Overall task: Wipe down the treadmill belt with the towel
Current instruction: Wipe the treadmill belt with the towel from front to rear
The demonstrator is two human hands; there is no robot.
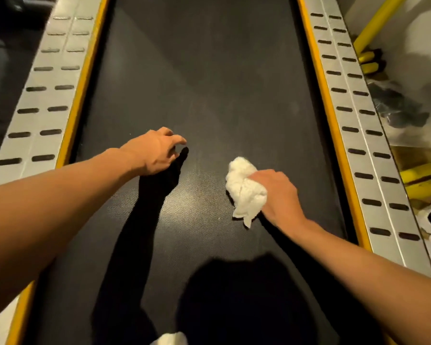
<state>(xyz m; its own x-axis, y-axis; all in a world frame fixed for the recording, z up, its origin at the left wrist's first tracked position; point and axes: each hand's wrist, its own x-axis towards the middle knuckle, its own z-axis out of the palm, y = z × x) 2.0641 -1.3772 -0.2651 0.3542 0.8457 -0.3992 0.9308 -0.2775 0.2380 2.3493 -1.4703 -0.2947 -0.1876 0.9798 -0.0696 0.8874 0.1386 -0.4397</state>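
Note:
The dark textured treadmill belt (204,78) runs up the middle of the view. My right hand (279,192) grips a bunched white towel (244,188) and holds it down on the belt, right of centre. My left hand (154,151) hovers just above the belt to the left, fingers loosely curled, holding nothing; its shadow falls on the belt beneath it.
Yellow-edged silver side rails with dark slots flank the belt on the left (42,100) and right (358,120). Yellow frame tubes (423,180) and dark clutter lie on the floor beyond the right rail. A white scrap (172,339) shows at the bottom edge.

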